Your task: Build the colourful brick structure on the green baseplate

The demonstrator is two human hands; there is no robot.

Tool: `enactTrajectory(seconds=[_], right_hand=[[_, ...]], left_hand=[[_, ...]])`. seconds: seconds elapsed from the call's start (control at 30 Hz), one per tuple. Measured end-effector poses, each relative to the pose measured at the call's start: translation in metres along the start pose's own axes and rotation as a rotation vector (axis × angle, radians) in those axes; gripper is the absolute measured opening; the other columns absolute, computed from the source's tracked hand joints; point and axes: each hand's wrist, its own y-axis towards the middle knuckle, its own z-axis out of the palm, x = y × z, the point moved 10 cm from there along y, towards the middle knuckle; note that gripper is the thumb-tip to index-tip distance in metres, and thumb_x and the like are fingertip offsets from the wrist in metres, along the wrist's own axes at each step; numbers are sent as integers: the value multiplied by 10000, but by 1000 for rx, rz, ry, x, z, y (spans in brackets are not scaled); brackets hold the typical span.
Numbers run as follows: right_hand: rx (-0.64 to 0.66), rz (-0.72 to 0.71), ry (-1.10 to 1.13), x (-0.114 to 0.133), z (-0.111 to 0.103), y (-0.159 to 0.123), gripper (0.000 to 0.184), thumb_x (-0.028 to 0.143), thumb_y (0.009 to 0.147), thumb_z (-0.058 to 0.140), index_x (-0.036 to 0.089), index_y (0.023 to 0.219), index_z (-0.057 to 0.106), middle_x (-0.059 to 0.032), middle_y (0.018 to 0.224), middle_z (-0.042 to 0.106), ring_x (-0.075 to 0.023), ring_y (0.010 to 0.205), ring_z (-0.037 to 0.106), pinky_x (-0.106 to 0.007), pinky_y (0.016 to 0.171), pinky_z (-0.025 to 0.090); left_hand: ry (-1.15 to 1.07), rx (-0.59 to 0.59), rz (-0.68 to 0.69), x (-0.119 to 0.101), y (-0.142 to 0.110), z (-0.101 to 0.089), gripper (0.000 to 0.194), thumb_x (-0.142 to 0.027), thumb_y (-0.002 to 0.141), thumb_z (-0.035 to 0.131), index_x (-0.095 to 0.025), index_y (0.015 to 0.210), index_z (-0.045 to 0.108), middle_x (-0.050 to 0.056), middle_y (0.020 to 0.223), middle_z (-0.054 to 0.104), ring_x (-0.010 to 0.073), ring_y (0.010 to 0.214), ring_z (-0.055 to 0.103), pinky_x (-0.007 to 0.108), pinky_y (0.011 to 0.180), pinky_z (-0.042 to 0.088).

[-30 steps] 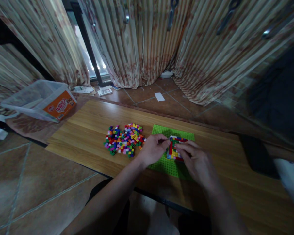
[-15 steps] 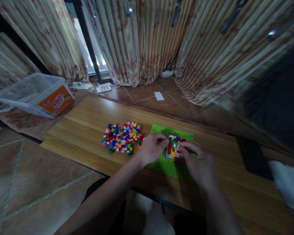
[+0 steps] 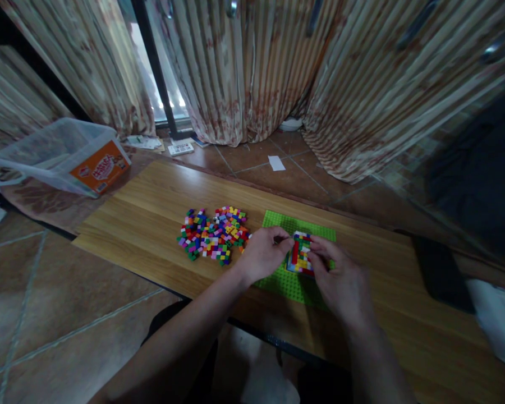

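A small build of coloured toy bricks (image 3: pixel 295 253) rests on a green studded baseplate (image 3: pixel 278 285). At the build's left edge is my left hand (image 3: pixel 264 252), its thumb and forefinger curled together at the tips. Over the right side, my right hand (image 3: pixel 340 275) has its thumb and fingers bent in a pinch close to the top bricks. Whatever either hand pinches is too small or hidden to make out. The right hand covers part of the build. To the left of the baseplate, a pile of loose bricks (image 3: pixel 212 233) is spread on the wooden table (image 3: pixel 151 219).
A clear plastic box (image 3: pixel 59 160) with an orange label stands beyond the table's left end. A dark flat object (image 3: pixel 440 272) lies at the right, beside something white (image 3: pixel 496 314). Curtains (image 3: pixel 261 73) hang behind, and a white paper (image 3: pixel 276 163) lies on the floor.
The view has shifted slightly. My right hand's fingertips have moved a little over the right side of the build; my left hand stays at its left edge.
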Motion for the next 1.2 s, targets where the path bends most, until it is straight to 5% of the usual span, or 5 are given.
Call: enactTrajectory(seconds=[0.53, 0.7, 1.2], right_hand=[[-151, 47, -57, -7, -19, 3, 324, 435, 876, 592, 204, 1069, 712, -102, 1010, 707, -262, 929, 661, -449, 868, 514], [-182, 29, -109, -12, -14, 7, 388, 482, 867, 599, 190, 1100, 705, -139, 1122, 649, -311, 1102, 579, -523, 983, 445], [-109, -3, -70, -10, 2, 9, 357, 434, 922, 521, 204, 1125, 702, -133, 1126, 666, -291, 1070, 568, -500, 959, 449]], left_hand=[[50, -7, 20, -2, 0, -2, 195, -251, 862, 555, -154, 767, 695, 10, 701, 644, 122, 646, 531, 223, 593, 395], [70, -12, 42, -5, 0, -3, 194, -236, 863, 550, -154, 767, 696, 12, 710, 654, 124, 653, 534, 224, 606, 407], [65, -2, 40, -7, -1, -3, 173, -219, 861, 553, -152, 787, 694, 20, 742, 672, 141, 705, 574, 240, 668, 441]])
